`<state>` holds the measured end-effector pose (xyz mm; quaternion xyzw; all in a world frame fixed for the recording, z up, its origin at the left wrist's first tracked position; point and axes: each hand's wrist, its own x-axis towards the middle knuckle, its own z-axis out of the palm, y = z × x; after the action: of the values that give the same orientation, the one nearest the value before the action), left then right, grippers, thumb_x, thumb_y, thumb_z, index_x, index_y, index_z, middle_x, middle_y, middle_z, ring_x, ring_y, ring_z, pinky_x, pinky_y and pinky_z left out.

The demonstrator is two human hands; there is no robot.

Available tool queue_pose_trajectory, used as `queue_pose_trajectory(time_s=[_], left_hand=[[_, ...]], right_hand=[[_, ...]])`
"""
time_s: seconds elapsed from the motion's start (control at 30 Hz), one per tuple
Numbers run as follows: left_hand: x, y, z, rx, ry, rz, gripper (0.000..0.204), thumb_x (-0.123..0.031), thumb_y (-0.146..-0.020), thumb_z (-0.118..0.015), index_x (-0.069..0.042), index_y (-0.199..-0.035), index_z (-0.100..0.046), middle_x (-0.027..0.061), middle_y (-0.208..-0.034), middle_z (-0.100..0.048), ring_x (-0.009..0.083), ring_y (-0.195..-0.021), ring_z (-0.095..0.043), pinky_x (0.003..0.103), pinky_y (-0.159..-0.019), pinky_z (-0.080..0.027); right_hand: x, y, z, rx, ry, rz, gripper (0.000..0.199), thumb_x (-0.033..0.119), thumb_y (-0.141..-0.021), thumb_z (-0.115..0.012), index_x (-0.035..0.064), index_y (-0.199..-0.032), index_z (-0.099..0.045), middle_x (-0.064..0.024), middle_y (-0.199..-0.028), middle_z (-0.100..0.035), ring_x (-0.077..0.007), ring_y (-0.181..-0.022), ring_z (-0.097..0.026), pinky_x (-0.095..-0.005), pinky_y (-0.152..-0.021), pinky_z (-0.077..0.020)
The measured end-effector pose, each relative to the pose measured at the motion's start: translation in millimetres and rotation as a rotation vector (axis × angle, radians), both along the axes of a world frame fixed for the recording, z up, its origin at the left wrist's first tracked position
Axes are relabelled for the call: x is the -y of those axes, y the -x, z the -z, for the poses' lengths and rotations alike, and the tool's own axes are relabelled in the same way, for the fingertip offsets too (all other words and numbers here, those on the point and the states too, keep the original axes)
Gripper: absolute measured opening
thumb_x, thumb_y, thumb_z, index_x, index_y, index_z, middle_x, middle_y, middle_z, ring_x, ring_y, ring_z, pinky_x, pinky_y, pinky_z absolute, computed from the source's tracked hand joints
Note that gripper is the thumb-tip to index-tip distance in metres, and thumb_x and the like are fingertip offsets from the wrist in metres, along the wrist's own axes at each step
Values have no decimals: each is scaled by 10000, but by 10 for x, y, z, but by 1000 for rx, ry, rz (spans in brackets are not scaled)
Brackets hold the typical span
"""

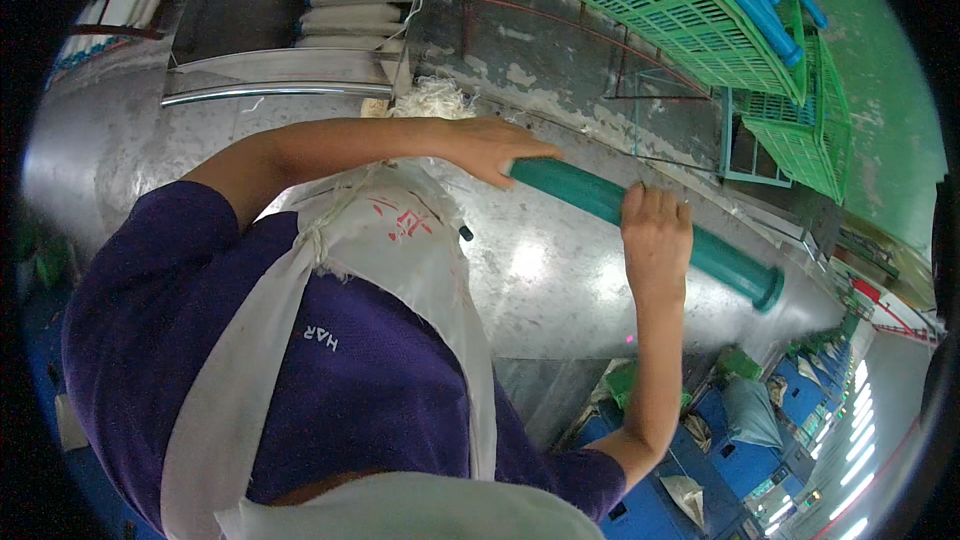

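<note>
Your left hand [495,148] is closed over one end of the teal tube [650,225], and your right hand [655,230] grips it near the middle; it lies slanted across the grey metal worktop [540,280]. You seem to be mid-way through handling it, and the next move likely needs both grips kept firm. Green crates [680,0] of blue tubes stand just beyond, white fluff [430,95] near your left wrist.
</note>
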<state>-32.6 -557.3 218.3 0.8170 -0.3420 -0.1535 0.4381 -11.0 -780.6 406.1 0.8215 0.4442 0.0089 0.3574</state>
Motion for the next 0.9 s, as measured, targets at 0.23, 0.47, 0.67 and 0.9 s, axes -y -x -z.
queue_pose_trajectory(time_s=[0.23, 0.47, 0.67, 0.9], left_hand=[[-105, -53, 848, -525, 21, -405, 870, -366, -733, -703, -103, -1422, -243, 195, -1360, -382, 372, -1282, -321, 470, -927, -412], [205, -620, -78, -945, 1134, -1028, 862, -36, -692, -760, -133, -1385, -256, 126, -873, -606, 208, -694, -601, 377, -620, -517], [-249, -1015, 39, -821, 1217, -832, 278, -44, -786, -674, -48, -1058, -616, 83, -773, -619, 148, -692, -597, 289, -607, -501], [-787, -640, 496, -193, -285, -240, 617, -293, -707, -747, -106, -1251, -522, 173, -1193, -486, 319, -1130, -437, 413, -913, -368]], right_hand=[[603, 477, 423, 136, -151, 473, 317, 219, -672, -708, 56, -886, -541, -59, -767, -566, -220, -771, -593, -339, -677, -504], [174, 1016, 1364, -1359, -1213, 1274, 477, 314, -688, -701, -26, -988, -554, -115, -671, -567, -220, -576, -569, -342, -537, -481], [60, 1108, 1517, -1614, -1500, 1413, 376, 220, -670, -728, -25, -898, -556, -100, -697, -585, -171, -580, -568, -296, -520, -474], [881, -426, 372, -687, -1392, 1333, 266, 223, -761, -653, 2, -904, -612, -90, -754, -619, -176, -655, -588, -322, -618, -490]])
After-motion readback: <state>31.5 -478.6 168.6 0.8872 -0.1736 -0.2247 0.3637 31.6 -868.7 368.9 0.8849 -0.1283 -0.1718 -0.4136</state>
